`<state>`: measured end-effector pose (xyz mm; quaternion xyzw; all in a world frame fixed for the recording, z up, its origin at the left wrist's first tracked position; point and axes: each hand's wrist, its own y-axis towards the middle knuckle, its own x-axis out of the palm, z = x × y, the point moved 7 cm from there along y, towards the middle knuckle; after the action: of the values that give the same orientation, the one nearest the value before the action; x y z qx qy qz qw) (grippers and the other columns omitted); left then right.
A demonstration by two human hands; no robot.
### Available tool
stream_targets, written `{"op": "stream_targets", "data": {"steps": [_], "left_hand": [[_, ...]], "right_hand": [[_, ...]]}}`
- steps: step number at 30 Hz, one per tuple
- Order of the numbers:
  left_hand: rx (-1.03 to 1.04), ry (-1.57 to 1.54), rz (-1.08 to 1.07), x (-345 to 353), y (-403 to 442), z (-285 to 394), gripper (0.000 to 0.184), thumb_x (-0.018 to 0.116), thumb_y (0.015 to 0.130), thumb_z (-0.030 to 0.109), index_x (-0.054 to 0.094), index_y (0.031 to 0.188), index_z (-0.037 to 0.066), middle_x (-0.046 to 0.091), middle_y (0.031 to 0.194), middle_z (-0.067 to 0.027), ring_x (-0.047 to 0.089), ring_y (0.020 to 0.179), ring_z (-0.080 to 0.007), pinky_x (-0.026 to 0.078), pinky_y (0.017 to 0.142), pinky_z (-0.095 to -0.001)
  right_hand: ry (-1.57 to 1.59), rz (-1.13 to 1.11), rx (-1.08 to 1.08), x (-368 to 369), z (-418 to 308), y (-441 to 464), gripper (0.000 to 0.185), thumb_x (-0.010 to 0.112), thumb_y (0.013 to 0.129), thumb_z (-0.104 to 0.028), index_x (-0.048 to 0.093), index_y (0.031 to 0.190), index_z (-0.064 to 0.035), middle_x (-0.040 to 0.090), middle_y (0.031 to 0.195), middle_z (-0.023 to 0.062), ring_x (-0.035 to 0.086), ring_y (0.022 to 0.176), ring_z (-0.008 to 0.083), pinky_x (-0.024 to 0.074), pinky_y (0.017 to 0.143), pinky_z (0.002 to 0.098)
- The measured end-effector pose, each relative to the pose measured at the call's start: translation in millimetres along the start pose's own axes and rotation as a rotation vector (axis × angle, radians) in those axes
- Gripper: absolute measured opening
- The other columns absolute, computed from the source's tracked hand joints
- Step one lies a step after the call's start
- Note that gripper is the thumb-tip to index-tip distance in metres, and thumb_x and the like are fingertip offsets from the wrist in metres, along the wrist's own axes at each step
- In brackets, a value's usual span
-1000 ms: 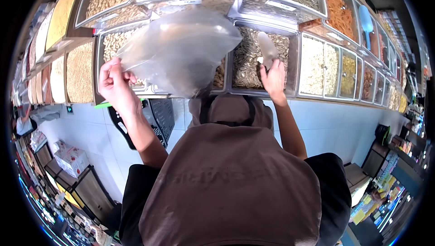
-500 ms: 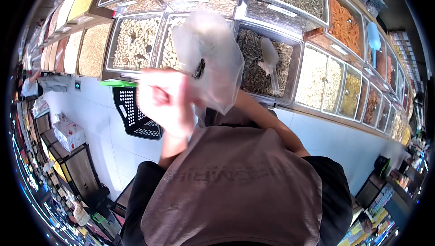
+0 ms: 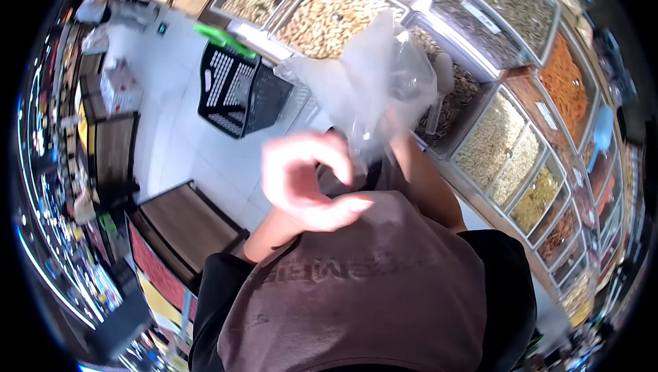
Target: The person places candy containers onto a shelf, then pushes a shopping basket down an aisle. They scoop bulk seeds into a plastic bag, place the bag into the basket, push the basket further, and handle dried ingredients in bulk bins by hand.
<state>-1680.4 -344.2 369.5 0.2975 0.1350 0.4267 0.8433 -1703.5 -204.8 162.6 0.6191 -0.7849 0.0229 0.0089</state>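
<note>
My left hand (image 3: 308, 183), smeared by motion, hovers in front of the apron with its fingers curved and apart, nothing between them. My right hand (image 3: 399, 129) is mostly hidden behind a cloudy plastic bag (image 3: 373, 74), at the bag's lower right; its fingers do not show clearly. The bag hangs crumpled in front of the bins. Behind it on the right, a clear scoop (image 3: 444, 81) lies in the bin of striped seeds (image 3: 462, 94). Peanuts in shells (image 3: 329, 19) fill the bin to the upper left of the bag.
A black basket (image 3: 240, 91) with a green handle (image 3: 223, 40) stands on the floor to the left. Bins of pale flakes (image 3: 490, 139) and orange pieces (image 3: 563, 81) line the right side, with a blue scoop (image 3: 603, 127). A brown low stand (image 3: 188, 228) is at lower left.
The view has turned, with the bins shifting up and right. My right hand has left the scoop in the seeds and moved to the bag. My left hand has come off the bag toward my body.
</note>
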Motion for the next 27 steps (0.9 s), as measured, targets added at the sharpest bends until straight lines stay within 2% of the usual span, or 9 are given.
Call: {"op": "stream_targets", "data": {"steps": [3, 5, 9, 11, 15, 21, 23, 24, 27], "left_hand": [[-0.278, 0.078, 0.303, -52, -18, -9, 0.093, 0.091, 0.067, 0.019, 0.033, 0.138, 0.0, 0.057, 0.083, -0.004, 0.055, 0.067, -0.0119, 0.048, 0.065, -0.0234], [-0.42, 0.323, 0.373, -90, -36, -23, 0.09, 0.09, 0.066, 0.018, 0.037, 0.138, 0.005, 0.055, 0.092, -0.005, 0.057, 0.078, -0.0122, 0.049, 0.066, -0.0236], [-0.641, 0.686, 0.158, -140, -72, -59, 0.089, 0.089, 0.068, 0.031, 0.045, 0.14, 0.002, 0.058, 0.128, -0.018, 0.056, 0.119, -0.0272, 0.047, 0.1, -0.0404], [-0.681, 0.656, -0.028, -156, -93, -77, 0.086, 0.088, 0.068, 0.034, 0.049, 0.138, 0.002, 0.056, 0.135, -0.0185, 0.055, 0.124, -0.0285, 0.045, 0.103, -0.0414], [-0.917, 0.299, -0.248, -174, -121, -77, 0.076, 0.088, 0.068, 0.032, 0.058, 0.131, 0.002, 0.065, 0.121, -0.0154, 0.061, 0.11, -0.0237, 0.046, 0.098, -0.0354], [-0.884, 0.047, -0.024, -237, -191, -73, 0.03, 0.071, 0.082, 0.01, 0.067, 0.11, -0.003, 0.072, 0.09, -0.0123, 0.064, 0.084, -0.016, 0.051, 0.08, -0.0322], [-0.965, 0.253, -0.032, -264, -226, -77, 0.026, 0.066, 0.086, 0.011, 0.066, 0.107, -0.003, 0.07, 0.089, -0.0192, 0.065, 0.079, -0.0224, 0.051, 0.075, -0.0366], [-0.866, 0.274, 0.028, -275, -238, -77, 0.024, 0.065, 0.088, 0.015, 0.065, 0.102, -0.004, 0.067, 0.089, -0.0245, 0.065, 0.079, -0.0345, 0.049, 0.075, -0.0412], [-0.8, 0.382, 0.155, -308, -267, -76, 0.023, 0.065, 0.089, 0.018, 0.066, 0.098, -0.004, 0.066, 0.091, -0.0254, 0.063, 0.084, -0.0428, 0.049, 0.077, -0.0435]], "right_hand": [[0.06, -0.031, 0.012, 17, 2, 8, 0.03, 0.061, 0.093, -0.009, 0.06, 0.121, 0.0012, 0.063, 0.122, 0.0119, 0.057, 0.115, 0.0199, 0.0474, 0.096, 0.035], [0.107, -0.018, -0.014, 29, 3, 5, 0.026, 0.061, 0.094, -0.008, 0.062, 0.118, 0.0021, 0.067, 0.111, 0.0093, 0.061, 0.105, 0.0176, 0.0488, 0.093, 0.0328], [-0.016, -0.212, -0.173, 48, -17, -12, 0.027, 0.061, 0.094, -0.004, 0.061, 0.12, 0.0014, 0.065, 0.116, 0.0091, 0.059, 0.108, 0.0183, 0.0473, 0.096, 0.0341], [-0.116, -0.307, -0.153, 64, -24, -14, 0.032, 0.064, 0.094, -0.007, 0.058, 0.124, 0.0008, 0.063, 0.121, 0.009, 0.056, 0.113, 0.0187, 0.046, 0.098, 0.0354], [-0.147, -0.479, -0.044, 120, -45, -21, 0.042, 0.067, 0.093, -0.015, 0.055, 0.13, -0.0007, 0.059, 0.129, 0.0087, 0.054, 0.119, 0.0187, 0.0443, 0.101, 0.0357], [-0.22, -0.652, -0.106, 223, -31, -27, 0.046, 0.066, 0.094, -0.018, 0.053, 0.136, -0.0027, 0.057, 0.137, 0.0114, 0.053, 0.126, 0.0228, 0.0434, 0.105, 0.0376], [-0.221, -0.592, 0.273, 249, -7, -26, 0.046, 0.066, 0.093, -0.017, 0.054, 0.135, -0.0014, 0.059, 0.135, 0.0118, 0.054, 0.125, 0.0233, 0.0431, 0.105, 0.0371], [-0.416, -0.634, 0.193, 264, -6, -26, 0.044, 0.065, 0.093, -0.012, 0.055, 0.134, -0.0002, 0.061, 0.132, 0.0132, 0.055, 0.124, 0.0229, 0.0437, 0.104, 0.0363], [-0.365, -0.594, -0.027, 307, 3, -18, 0.041, 0.062, 0.092, -0.006, 0.056, 0.132, 0.0004, 0.061, 0.131, 0.0146, 0.056, 0.123, 0.0244, 0.0448, 0.102, 0.0368]]}}
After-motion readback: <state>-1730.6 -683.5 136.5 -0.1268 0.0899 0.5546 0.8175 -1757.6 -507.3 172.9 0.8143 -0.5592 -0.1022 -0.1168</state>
